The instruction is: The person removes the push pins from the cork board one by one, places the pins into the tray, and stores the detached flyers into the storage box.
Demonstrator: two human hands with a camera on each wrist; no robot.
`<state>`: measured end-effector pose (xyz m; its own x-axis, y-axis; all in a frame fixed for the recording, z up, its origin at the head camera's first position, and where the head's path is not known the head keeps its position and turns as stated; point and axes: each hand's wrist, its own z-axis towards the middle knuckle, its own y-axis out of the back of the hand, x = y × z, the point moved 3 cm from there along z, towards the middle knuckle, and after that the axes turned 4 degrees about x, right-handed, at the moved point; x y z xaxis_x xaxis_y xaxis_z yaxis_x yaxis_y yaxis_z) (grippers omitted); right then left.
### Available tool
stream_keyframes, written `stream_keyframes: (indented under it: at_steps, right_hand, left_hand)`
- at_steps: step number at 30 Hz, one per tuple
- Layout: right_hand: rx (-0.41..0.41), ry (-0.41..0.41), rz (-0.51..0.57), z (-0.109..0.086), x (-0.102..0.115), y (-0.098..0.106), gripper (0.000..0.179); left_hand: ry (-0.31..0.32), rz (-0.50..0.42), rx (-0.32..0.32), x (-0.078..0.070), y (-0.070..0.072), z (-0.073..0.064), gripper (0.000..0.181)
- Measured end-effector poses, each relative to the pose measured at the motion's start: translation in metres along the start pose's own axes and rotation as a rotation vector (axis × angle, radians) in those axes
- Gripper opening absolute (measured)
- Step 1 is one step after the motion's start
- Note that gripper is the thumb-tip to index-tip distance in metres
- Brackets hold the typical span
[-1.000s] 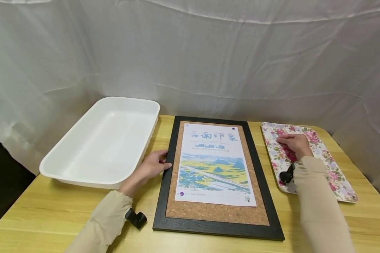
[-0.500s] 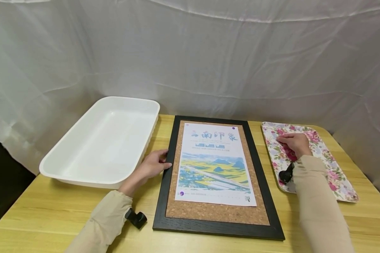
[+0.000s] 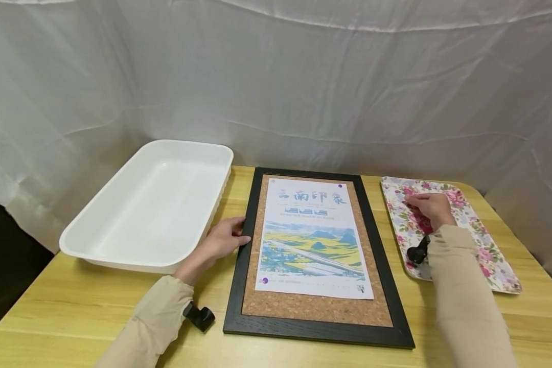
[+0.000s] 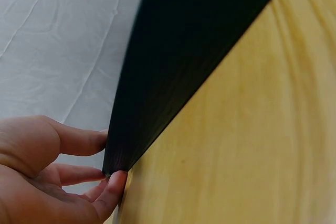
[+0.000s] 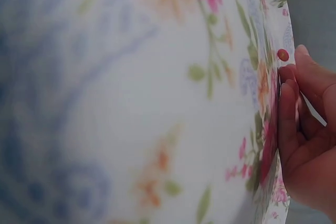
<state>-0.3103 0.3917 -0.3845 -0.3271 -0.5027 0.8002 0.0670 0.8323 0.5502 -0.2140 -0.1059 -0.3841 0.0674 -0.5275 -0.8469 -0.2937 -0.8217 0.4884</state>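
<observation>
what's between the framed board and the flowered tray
Only a bare strip of wooden table separates the framed board from the flowered tray; the head view shows it.

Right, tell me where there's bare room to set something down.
Free: table between white tub and left sleeve; the tub's floor; table bordered by right sleeve and floral tray; a narrow strip between that tray and the framed board. Crowded: the gap between tub and board, where the left hand is, and the tray under the right hand.
</observation>
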Motion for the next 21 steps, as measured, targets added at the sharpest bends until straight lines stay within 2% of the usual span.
stream_keyframes:
  at_steps: [6, 9, 16, 21]
  right_hand:
    - [0.013, -0.038, 0.117, 0.001, -0.001, 0.002, 0.057]
    - [0.036, -0.041, 0.136, 0.002, -0.001, 0.003, 0.06]
    - [0.149, 0.074, 0.052, -0.001, 0.006, 0.008, 0.062]
    - [0.205, 0.078, -0.044, -0.007, 0.008, 0.014, 0.069]
  left_hand:
    - [0.005, 0.003, 0.001, -0.001, 0.0, -0.001, 0.059]
    - [0.009, 0.008, -0.003, -0.001, 0.001, -0.001, 0.06]
    - [0.006, 0.008, -0.006, 0.0, 0.001, 0.0, 0.059]
    - [0.013, -0.003, -0.003, -0.001, 0.0, -0.001, 0.06]
